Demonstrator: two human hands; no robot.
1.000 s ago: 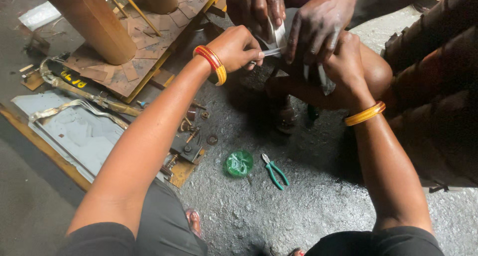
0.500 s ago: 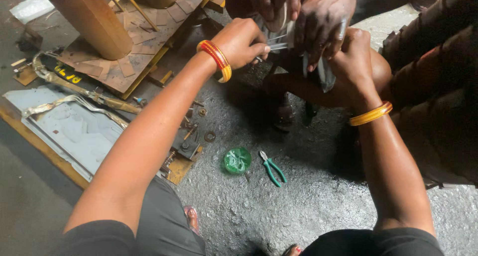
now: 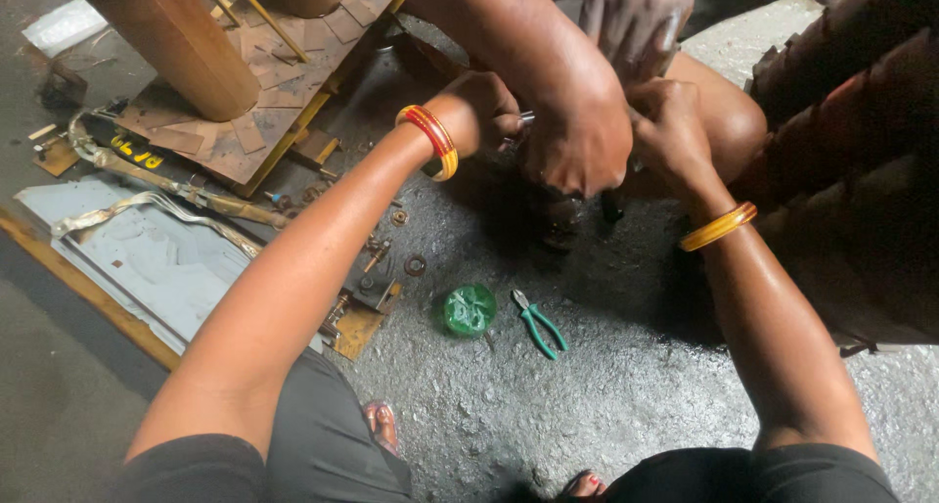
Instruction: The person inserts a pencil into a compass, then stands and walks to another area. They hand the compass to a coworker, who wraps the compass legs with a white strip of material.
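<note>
My left hand (image 3: 481,107), with a red and yellow bangle at the wrist, is closed around the end of a small metal piece (image 3: 525,118). My right hand (image 3: 670,131), with a yellow bangle, is curled shut close by on the right. Another person's hand (image 3: 577,141) lies between my two hands and covers most of the metal piece. That person's other hand (image 3: 636,14) hovers just above. What my right fingers grip is mostly hidden.
On the rough grey floor lie a green round lid (image 3: 469,309) and green-handled pliers (image 3: 538,325). Loose washers and bolts (image 3: 391,239) sit by a grey panel (image 3: 147,258). A brown cylinder (image 3: 186,43) stands on a tiled board at the left. Dark ridged stacks (image 3: 861,151) rise at the right.
The other person's arm has come down across the metal piece and hides the shiny strip seen before. My two hands stay close together on it.
</note>
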